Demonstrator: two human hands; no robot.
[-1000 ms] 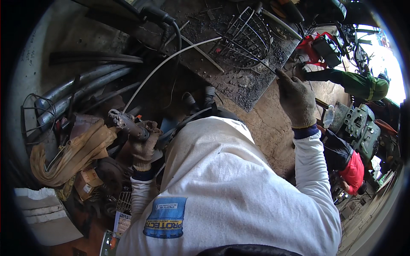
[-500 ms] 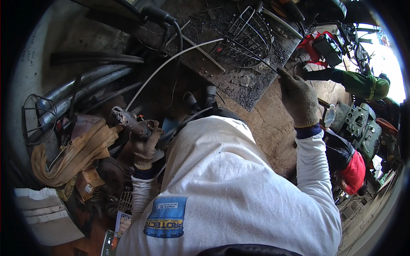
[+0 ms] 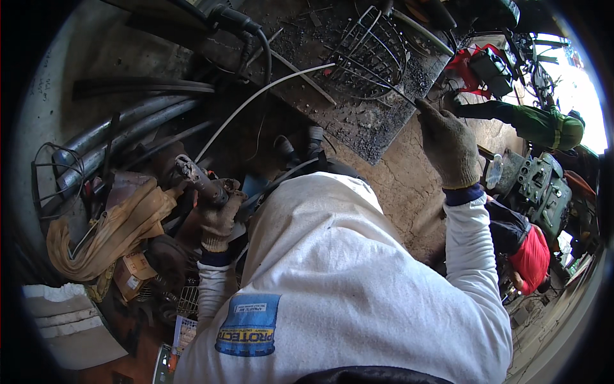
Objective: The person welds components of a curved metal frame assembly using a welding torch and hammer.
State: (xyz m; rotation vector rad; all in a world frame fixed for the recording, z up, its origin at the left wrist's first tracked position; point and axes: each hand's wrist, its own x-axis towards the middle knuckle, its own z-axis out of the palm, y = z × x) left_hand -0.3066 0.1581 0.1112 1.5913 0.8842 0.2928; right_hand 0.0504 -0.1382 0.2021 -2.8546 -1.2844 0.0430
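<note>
My gloved left hand [image 3: 219, 221] is closed around a worn, dark electrode holder [image 3: 208, 185] with a burnt, crusted end. From that end a long pale welding rod [image 3: 249, 102] runs up and right, its far tip over the round wire frame [image 3: 374, 57]. To the right, my gloved right hand [image 3: 448, 144] is closed on a thin dark metal rod [image 3: 390, 84] that reaches left into the wire frame. The frame lies on a dark metal plate [image 3: 377, 137] strewn with small dark bits. Whether either rod touches the frame, I cannot tell.
At left lie metal pipes [image 3: 128, 131], a tan cloth [image 3: 109, 237] and a small cardboard box [image 3: 132, 275]. A person in green [image 3: 547, 128] and one in red [image 3: 531, 259] are at right, near a green machine [image 3: 543, 192]. A black power tool [image 3: 233, 22] stands top left.
The electrode holder has tilted, its burnt end shifting slightly right and up. The pale rod's tip has dropped a little. My right hand has barely moved.
</note>
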